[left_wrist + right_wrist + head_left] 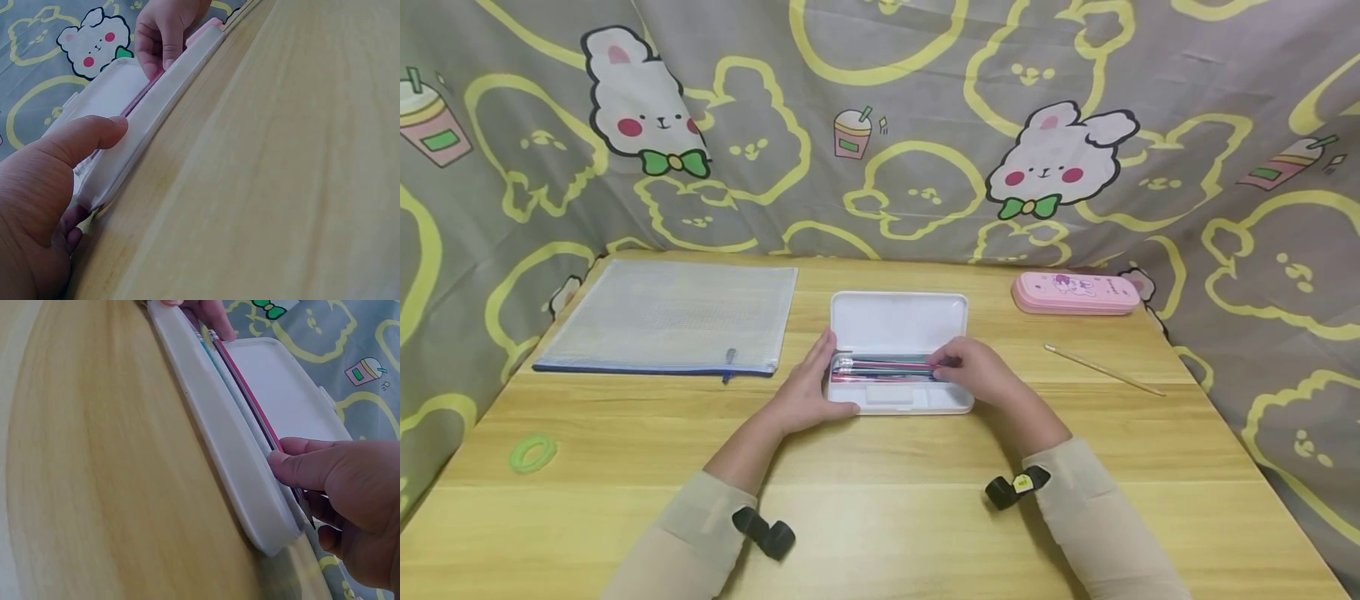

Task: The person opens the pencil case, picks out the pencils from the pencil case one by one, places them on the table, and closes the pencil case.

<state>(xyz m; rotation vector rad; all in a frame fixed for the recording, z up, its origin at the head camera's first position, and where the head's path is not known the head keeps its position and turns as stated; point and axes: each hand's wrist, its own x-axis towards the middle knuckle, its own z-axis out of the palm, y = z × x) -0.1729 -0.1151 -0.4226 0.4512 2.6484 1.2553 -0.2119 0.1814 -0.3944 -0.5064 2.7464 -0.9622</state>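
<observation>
A white pencil case [898, 321] lies with its lid raised, several pencils [891, 367] in its long compartment and a white block [889, 394] like an eraser in front of them. My left hand [805, 396] grips the case's left end, thumb at the front edge and fingers along the side. Over the right end of the case, my right hand [977, 371] pinches pencils between thumb and fingers. In the right wrist view, a pink pencil [247, 390] and a dark one beside it run into that pinch, rising slightly above the rim. How many it holds is unclear.
A mesh zip pouch [670, 312] with a blue zip lies at the back left, and a green ring [532, 453] in front of it. To the right are a plain wooden pencil [1105, 369] and a pink case [1075, 293]. A patterned curtain [917, 108] surrounds the table.
</observation>
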